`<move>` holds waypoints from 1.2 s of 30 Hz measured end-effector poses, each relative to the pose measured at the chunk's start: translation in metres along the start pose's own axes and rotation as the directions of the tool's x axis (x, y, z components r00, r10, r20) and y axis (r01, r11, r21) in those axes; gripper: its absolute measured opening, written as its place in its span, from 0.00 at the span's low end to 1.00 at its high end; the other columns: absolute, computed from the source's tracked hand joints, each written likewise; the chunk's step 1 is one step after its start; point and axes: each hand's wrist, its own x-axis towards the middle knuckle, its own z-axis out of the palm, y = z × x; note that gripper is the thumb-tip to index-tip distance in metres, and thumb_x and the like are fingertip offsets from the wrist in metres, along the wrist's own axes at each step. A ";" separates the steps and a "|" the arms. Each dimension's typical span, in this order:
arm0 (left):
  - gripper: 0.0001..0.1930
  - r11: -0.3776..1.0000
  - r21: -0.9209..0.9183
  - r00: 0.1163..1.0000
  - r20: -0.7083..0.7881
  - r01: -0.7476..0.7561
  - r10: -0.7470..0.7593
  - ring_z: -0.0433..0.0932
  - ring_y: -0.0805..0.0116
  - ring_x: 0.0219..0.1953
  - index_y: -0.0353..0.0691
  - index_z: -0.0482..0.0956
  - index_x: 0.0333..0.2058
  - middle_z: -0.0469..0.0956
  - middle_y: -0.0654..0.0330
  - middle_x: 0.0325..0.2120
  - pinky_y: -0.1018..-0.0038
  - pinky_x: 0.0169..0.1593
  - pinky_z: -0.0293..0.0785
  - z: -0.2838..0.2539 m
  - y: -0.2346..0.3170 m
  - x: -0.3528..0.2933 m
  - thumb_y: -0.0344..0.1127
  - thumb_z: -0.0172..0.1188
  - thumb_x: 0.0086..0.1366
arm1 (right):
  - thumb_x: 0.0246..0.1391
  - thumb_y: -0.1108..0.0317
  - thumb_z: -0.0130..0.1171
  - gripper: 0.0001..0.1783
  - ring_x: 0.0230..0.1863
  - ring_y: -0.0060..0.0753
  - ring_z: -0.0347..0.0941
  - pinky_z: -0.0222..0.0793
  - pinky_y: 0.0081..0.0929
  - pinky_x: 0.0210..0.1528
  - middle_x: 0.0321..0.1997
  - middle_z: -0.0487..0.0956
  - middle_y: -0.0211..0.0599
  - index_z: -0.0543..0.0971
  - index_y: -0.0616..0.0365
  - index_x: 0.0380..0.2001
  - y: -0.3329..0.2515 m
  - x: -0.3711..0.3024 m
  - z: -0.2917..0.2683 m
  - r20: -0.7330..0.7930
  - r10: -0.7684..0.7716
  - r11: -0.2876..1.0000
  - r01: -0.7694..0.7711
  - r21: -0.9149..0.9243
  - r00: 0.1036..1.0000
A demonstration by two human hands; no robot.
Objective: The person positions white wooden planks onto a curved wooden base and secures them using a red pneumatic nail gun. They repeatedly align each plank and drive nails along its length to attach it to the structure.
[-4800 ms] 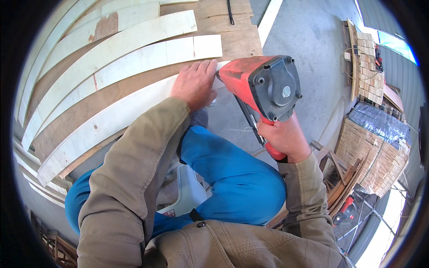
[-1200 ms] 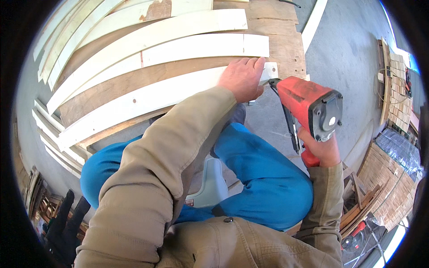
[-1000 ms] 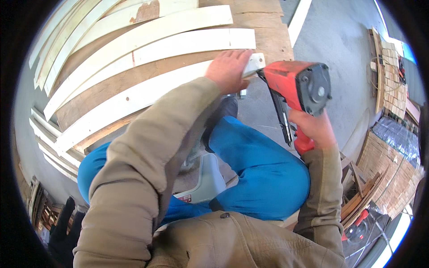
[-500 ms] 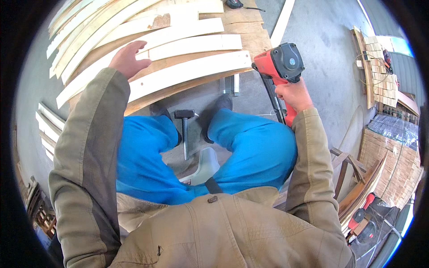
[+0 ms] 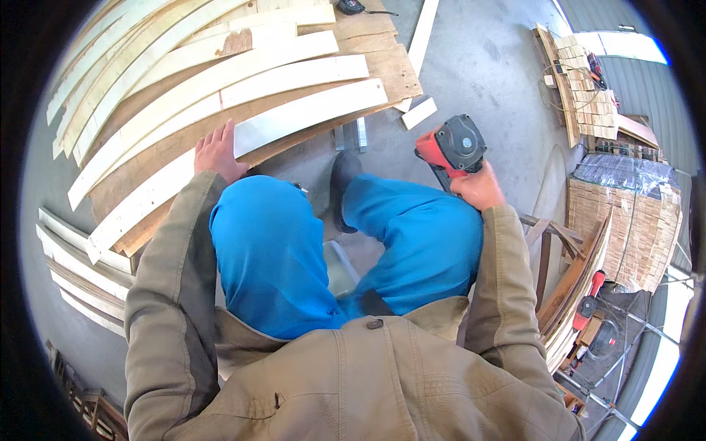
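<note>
Nail gun [image 5: 452, 145], red with a dark cap, out ahead of us to the right, above the floor [image 5: 507, 81] and well apart from the planks [image 5: 294, 77]. Our right hand [image 5: 479, 187] is wrapped round its handle. Our left hand [image 5: 219, 153] lies across the near plank [image 5: 312, 110], fingers stretched over its face; whether the thumb clasps the edge, we cannot tell.

Near plank: pale, lengthwise along our side of the brown surface [image 5: 386, 62], its right end short of the surface's corner. Beyond it the other planks run roughly alongside, brown strips bare between some; more crowd together at the far left.

Progress, our reading: partway. Laying out looks done for the nearest planks. Fixing is harder to judge: we can make out no nail heads from here, so how many planks are fast remains uncertain. Gun touches no wood, so we take it that no nail is being driven at this moment. Left to do, we judge: any plank not yet fixed, perhaps the crowded ones too.

Floor, just beside the surface's right end: a short pale block [image 5: 419, 114].
</note>
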 end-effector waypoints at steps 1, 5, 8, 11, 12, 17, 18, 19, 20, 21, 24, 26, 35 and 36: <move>0.53 1.000 0.006 1.000 -0.014 -0.006 0.006 0.67 0.49 0.73 0.42 0.59 0.76 0.70 0.48 0.69 0.53 0.77 0.60 0.005 -0.003 0.002 0.41 0.78 0.53 | 0.45 0.74 0.66 0.15 0.38 0.33 0.83 0.79 0.35 0.46 0.34 0.87 0.44 0.84 0.70 0.39 0.001 0.001 -0.001 0.003 0.019 0.999 -0.018 -0.031 1.000; 0.52 0.999 0.041 1.000 0.005 0.008 -0.008 0.71 0.46 0.70 0.41 0.62 0.74 0.73 0.47 0.66 0.53 0.74 0.65 0.014 -0.014 0.014 0.39 0.78 0.52 | 0.44 0.74 0.66 0.16 0.38 0.35 0.84 0.79 0.36 0.47 0.35 0.88 0.47 0.84 0.70 0.39 0.007 0.013 0.000 0.086 0.075 0.991 -0.065 -0.119 0.993; 0.50 0.998 0.055 0.999 0.026 0.024 -0.026 0.73 0.46 0.67 0.41 0.64 0.72 0.75 0.47 0.63 0.54 0.72 0.68 0.015 -0.018 0.019 0.37 0.79 0.51 | 0.44 0.74 0.66 0.16 0.38 0.34 0.84 0.79 0.36 0.47 0.34 0.88 0.46 0.83 0.70 0.39 0.012 0.018 0.001 0.110 0.051 0.998 -0.048 -0.027 0.993; 0.48 0.998 0.061 0.999 0.035 0.023 -0.025 0.75 0.46 0.66 0.41 0.67 0.70 0.76 0.47 0.61 0.54 0.70 0.70 0.016 -0.019 0.021 0.36 0.79 0.51 | 0.44 0.74 0.66 0.16 0.38 0.32 0.83 0.79 0.35 0.46 0.34 0.88 0.44 0.83 0.70 0.38 0.017 0.022 0.001 0.150 0.038 0.999 -0.036 -0.015 0.988; 0.47 0.998 0.057 0.999 0.036 0.025 -0.027 0.75 0.46 0.65 0.41 0.67 0.70 0.77 0.47 0.61 0.54 0.69 0.71 0.016 -0.019 0.022 0.36 0.79 0.51 | 0.44 0.75 0.66 0.16 0.38 0.31 0.83 0.79 0.35 0.46 0.34 0.87 0.44 0.83 0.70 0.38 0.019 0.023 0.001 0.148 0.057 0.998 -0.053 -0.026 0.987; 0.37 0.996 0.080 0.999 0.031 0.026 -0.028 0.78 0.47 0.63 0.41 0.72 0.63 0.79 0.48 0.57 0.55 0.69 0.72 0.017 -0.019 0.024 0.33 0.75 0.54 | 0.44 0.75 0.66 0.16 0.38 0.29 0.82 0.78 0.33 0.46 0.34 0.87 0.41 0.82 0.70 0.39 0.024 0.022 -0.001 0.175 0.068 0.998 -0.067 -0.013 0.982; 0.36 0.996 0.085 0.999 0.032 0.027 -0.030 0.78 0.47 0.62 0.41 0.72 0.63 0.79 0.48 0.57 0.55 0.68 0.72 0.016 -0.019 0.024 0.33 0.75 0.55 | 0.44 0.75 0.66 0.16 0.38 0.29 0.81 0.78 0.33 0.45 0.34 0.86 0.41 0.82 0.70 0.39 0.025 0.021 -0.002 0.173 0.060 0.998 -0.059 -0.010 0.983; 0.35 0.996 0.084 0.998 0.042 0.035 -0.038 0.78 0.47 0.62 0.41 0.72 0.62 0.79 0.48 0.56 0.55 0.68 0.73 0.015 -0.018 0.025 0.33 0.75 0.55 | 0.44 0.75 0.66 0.16 0.37 0.29 0.81 0.78 0.33 0.45 0.34 0.86 0.41 0.81 0.70 0.39 0.026 0.021 -0.002 0.169 0.060 0.998 -0.057 -0.020 0.984; 0.35 0.996 0.083 0.998 0.051 0.043 -0.047 0.78 0.47 0.62 0.40 0.73 0.61 0.79 0.48 0.56 0.55 0.68 0.73 0.014 -0.017 0.025 0.33 0.75 0.55 | 0.44 0.76 0.66 0.16 0.37 0.29 0.81 0.78 0.33 0.45 0.34 0.86 0.40 0.81 0.70 0.39 0.027 0.020 -0.003 0.166 0.061 0.998 -0.056 -0.034 0.984; 0.34 0.995 0.081 0.997 0.060 0.052 -0.057 0.79 0.47 0.62 0.40 0.73 0.61 0.79 0.48 0.56 0.55 0.68 0.73 0.013 -0.016 0.025 0.33 0.75 0.55 | 0.44 0.76 0.67 0.17 0.37 0.29 0.81 0.78 0.33 0.45 0.34 0.86 0.40 0.81 0.70 0.40 0.028 0.020 -0.003 0.166 0.071 0.997 -0.068 -0.025 0.983; 0.32 0.989 0.127 0.990 0.109 0.078 -0.092 0.79 0.48 0.61 0.39 0.74 0.59 0.80 0.47 0.55 0.55 0.66 0.74 0.010 -0.012 0.030 0.33 0.74 0.55 | 0.44 0.76 0.67 0.17 0.37 0.28 0.80 0.78 0.32 0.45 0.34 0.86 0.39 0.82 0.69 0.41 0.032 0.021 -0.002 0.155 0.084 0.996 -0.086 0.003 0.984; 0.30 0.988 0.137 0.990 0.117 0.067 -0.084 0.80 0.47 0.60 0.38 0.74 0.57 0.80 0.47 0.54 0.55 0.66 0.75 0.009 -0.011 0.030 0.33 0.74 0.56 | 0.44 0.76 0.66 0.17 0.37 0.27 0.79 0.77 0.32 0.45 0.34 0.86 0.38 0.83 0.68 0.41 0.036 0.021 0.000 0.120 0.104 0.994 -0.106 0.012 0.987; 0.34 0.987 0.155 0.992 0.121 0.028 -0.047 0.79 0.45 0.60 0.37 0.75 0.57 0.80 0.45 0.54 0.55 0.65 0.75 0.010 -0.016 0.034 0.35 0.77 0.51 | 0.43 0.76 0.65 0.18 0.37 0.26 0.77 0.77 0.32 0.44 0.34 0.85 0.37 0.83 0.67 0.41 0.038 0.023 -0.003 0.171 0.058 0.996 -0.044 -0.083 0.984; 0.37 0.988 0.152 0.991 0.125 0.027 -0.046 0.79 0.43 0.60 0.37 0.74 0.59 0.79 0.44 0.55 0.54 0.65 0.75 0.010 -0.016 0.035 0.35 0.79 0.50 | 0.44 0.76 0.65 0.17 0.36 0.26 0.77 0.76 0.32 0.43 0.34 0.85 0.36 0.83 0.67 0.41 0.037 0.023 -0.003 0.179 0.047 0.998 -0.038 -0.050 0.983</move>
